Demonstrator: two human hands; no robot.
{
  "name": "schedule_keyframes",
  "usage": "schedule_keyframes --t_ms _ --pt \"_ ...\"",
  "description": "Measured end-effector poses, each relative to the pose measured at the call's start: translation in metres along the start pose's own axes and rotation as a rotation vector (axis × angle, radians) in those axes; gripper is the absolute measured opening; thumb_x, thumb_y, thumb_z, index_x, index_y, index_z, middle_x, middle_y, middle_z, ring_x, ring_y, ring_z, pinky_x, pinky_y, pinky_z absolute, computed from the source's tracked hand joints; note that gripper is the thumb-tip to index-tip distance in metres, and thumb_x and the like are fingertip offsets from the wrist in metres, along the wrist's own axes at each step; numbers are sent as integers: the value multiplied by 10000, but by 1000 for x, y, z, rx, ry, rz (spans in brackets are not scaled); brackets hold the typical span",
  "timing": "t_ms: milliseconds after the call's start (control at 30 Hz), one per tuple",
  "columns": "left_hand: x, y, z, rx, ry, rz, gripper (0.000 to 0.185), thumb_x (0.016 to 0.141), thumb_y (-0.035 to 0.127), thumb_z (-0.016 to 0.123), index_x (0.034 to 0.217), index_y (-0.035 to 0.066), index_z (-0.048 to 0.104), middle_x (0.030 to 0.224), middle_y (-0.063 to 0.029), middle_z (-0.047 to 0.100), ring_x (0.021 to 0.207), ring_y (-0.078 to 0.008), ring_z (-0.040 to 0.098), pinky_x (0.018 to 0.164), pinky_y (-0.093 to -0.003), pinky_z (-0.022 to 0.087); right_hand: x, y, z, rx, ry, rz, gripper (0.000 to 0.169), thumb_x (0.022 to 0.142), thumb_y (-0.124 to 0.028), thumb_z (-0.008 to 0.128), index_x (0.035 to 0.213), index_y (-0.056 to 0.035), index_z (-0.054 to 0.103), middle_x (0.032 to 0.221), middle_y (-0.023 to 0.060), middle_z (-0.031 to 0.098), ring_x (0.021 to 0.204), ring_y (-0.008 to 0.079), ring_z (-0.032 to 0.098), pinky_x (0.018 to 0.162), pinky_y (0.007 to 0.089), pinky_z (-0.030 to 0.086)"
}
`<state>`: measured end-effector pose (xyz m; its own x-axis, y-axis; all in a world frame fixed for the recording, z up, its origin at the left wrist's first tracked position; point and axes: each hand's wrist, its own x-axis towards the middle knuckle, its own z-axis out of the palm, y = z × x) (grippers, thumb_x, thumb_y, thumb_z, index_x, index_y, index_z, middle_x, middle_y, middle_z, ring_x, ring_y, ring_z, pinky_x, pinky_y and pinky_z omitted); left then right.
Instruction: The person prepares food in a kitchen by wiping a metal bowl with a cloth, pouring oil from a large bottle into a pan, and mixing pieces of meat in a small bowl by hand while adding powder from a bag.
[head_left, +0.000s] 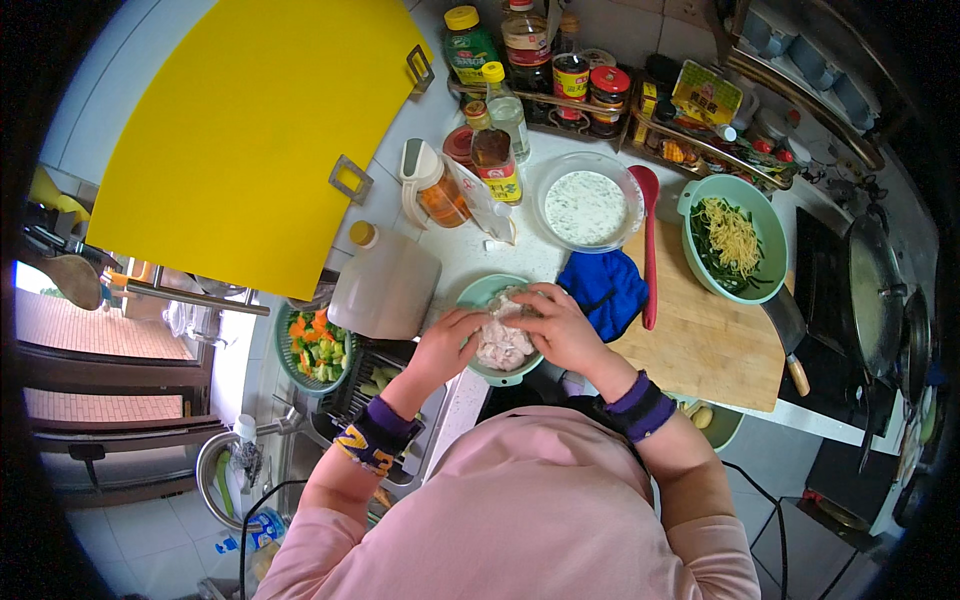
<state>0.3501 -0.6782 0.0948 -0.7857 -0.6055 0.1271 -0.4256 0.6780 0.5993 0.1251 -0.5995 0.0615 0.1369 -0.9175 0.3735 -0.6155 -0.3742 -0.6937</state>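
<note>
A mint-green bowl (480, 291) stands at the counter's front edge, close to my body. In it lies a lump of pale pink raw meat (504, 346), with a shiny, wrinkled surface that looks like a clear plastic bag. My left hand (452, 339) reaches over the bowl's left side, fingertips pinching the upper part of the bag. From the other side my right hand (556, 328) grips the same part, fingers bent over it. The fingers partly hide the bag's top.
Right of the bowl are a blue cloth (606, 292), a red spoon (649, 255) and a wooden cutting board (701, 352) with a cleaver (784, 322). A green strainer (776, 259) holds shredded food. Behind sit a bowl of whitish liquid (587, 208) and a plastic jug (386, 281). A yellow cabinet door (262, 142) juts out.
</note>
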Motion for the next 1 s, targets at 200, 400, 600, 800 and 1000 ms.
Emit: schedule_keyframes --t_ms 200,400,600,800,1000 --pt "12 -27 28 -34 25 -208 320 884 55 525 1200 17 561 1127 -190 629 1045 -397 583 919 -433 462 -8 5 -2 2 -109 -9 206 696 -22 648 840 -160 698 1258 34 568 1220 309 466 984 426 413" --pt "39 -30 53 -37 -24 -505 317 876 195 597 1138 17 598 1024 -190 643 964 -361 616 839 -415 490 -10 1 2 66 137 203 300 726 33 619 984 -110 674 1206 120 545 1089 329 530 925 394 457" --pt "48 -41 66 -311 -34 -396 359 719 201 755 982 1 615 828 -119 631 762 -247 629 700 -346 506 -14 8 12 176 199 398 409 754 45 603 1142 -80 626 1135 180 527 1017 366 561 890 401 479" --pt "49 -36 55 -437 -262 -478 279 686 133 734 882 -18 605 777 -78 606 706 -184 597 658 -320 487 -14 12 19 208 221 411 419 744 60 570 1139 -65 627 1081 193 549 1015 380 565 895 407 479" --pt "47 -17 45 -266 -289 -353 217 717 51 680 910 3 595 818 -33 583 714 -112 561 653 -273 471 -14 14 23 211 235 410 425 734 62 552 1135 -56 629 1057 195 559 1000 386 569 892 414 480"
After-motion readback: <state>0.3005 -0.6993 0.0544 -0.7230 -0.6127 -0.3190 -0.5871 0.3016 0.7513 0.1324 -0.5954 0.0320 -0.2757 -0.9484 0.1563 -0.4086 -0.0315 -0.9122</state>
